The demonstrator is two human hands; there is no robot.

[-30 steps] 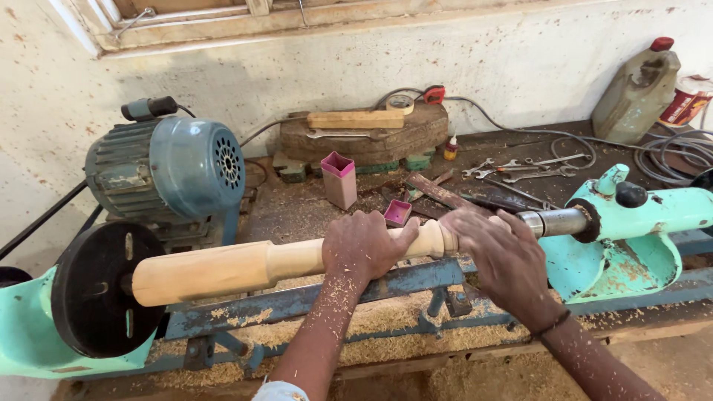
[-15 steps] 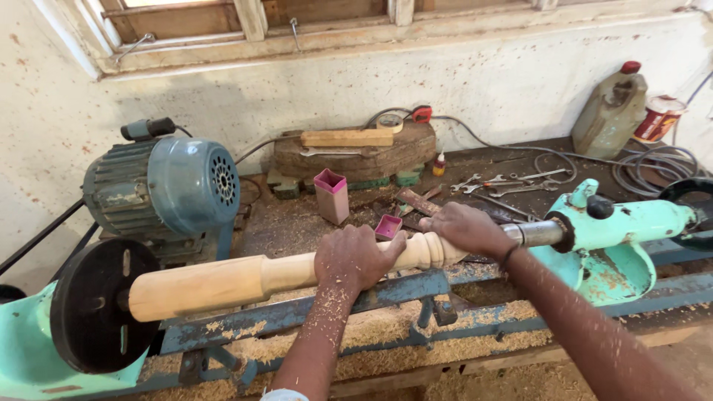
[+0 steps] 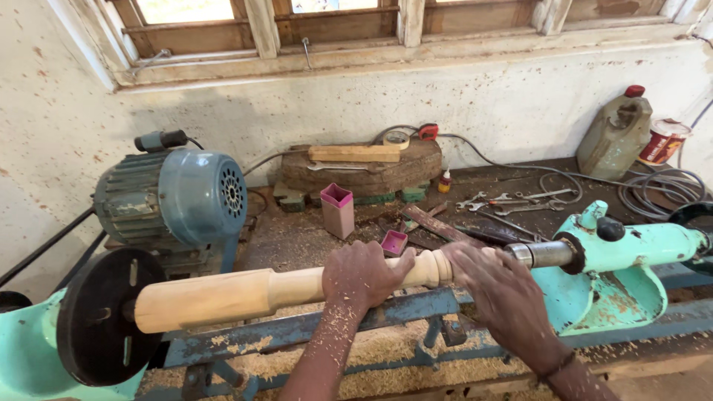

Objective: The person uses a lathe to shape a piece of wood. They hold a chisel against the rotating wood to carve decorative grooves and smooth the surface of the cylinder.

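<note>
Shifted since half a second ago: right hand point(image 3: 496, 286) now flat over the tailstock end of the spindle point(image 3: 245, 293), having come back from further along toward the metal centre; left hand point(image 3: 364, 276) much where it was, wrapped over the middle

Spindle: pale turned wood, lying level on the lathe, thick plain cylinder at the faceplate point(image 3: 104, 315) end, narrower and beaded toward the tailstock point(image 3: 631, 260). Held between dark round faceplate on one side and steel centre point(image 3: 546, 254) on the other

Left hand: curled over the top of the spindle, fingers closed round it, flecked with sawdust. Right hand: fingers together and laid flat across the beaded end, palm down, pressing rather than gripping; whether the thumb hooks underneath cannot tell

To do this well, judging by the pose: keep both palms light and moving along the grain, feel for ridges at the beads, keep the wristband clear of the centre, and keep fingers off the gap at the steel centre

Below the spindle: blue bed rails point(image 3: 297, 330) heaped with shavings. Behind the spindle, toward the faceplate end: blue-grey motor point(image 3: 174, 197). Directly behind: small pink box point(image 3: 338, 210) and its pink lid point(image 3: 394, 242), then a wooden block point(image 3: 364, 167) stacked with offcuts. Behind the tailstock end: loose spanners point(image 3: 512, 200), coiled cable point(image 3: 661, 189), a grey jerrycan point(image 3: 615, 134) with red cap against the wall
</note>
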